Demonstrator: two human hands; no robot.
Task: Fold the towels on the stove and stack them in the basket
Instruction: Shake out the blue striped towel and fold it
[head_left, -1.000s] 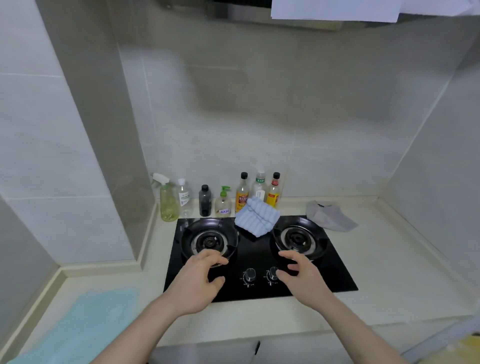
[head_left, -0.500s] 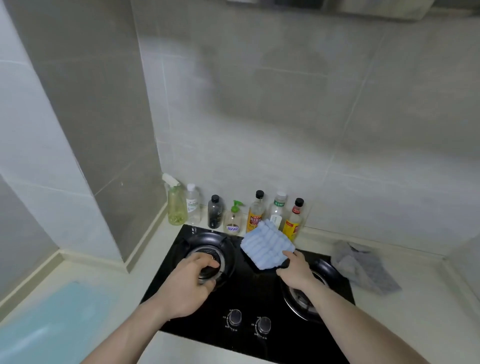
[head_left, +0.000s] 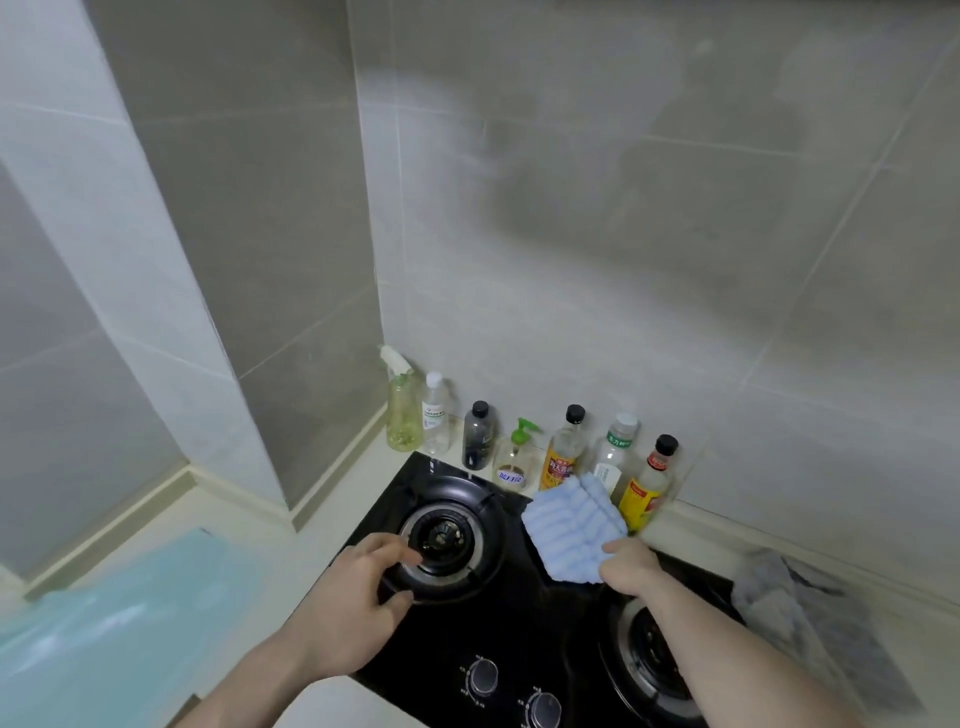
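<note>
Clearly the right hand (head_left: 626, 566) has hold of the light blue ribbed towel (head_left: 571, 525): its fingers curl over the towel's near right corner, the thumb side pressed against the cloth. That towel lies at the back middle of the black gas stove (head_left: 519, 623), between the left burner (head_left: 447, 535) and the right burner (head_left: 654, 660), its far edge just in front of the row of bottles (head_left: 563, 452) standing behind the stove along the wall. The left hand (head_left: 353, 603) hangs over the near edge of the left burner with fingers loosely bent and spread, thumb apart from them, gripping nothing; whether the fingertips touch the burner ring cannot be told. A second, grey towel (head_left: 810, 618) lies crumpled on the counter just right of the stove, beside the right burner. Two control knobs (head_left: 483, 675) sit at the stove's front edge, between the forearms. No basket shows in this view.
</note>
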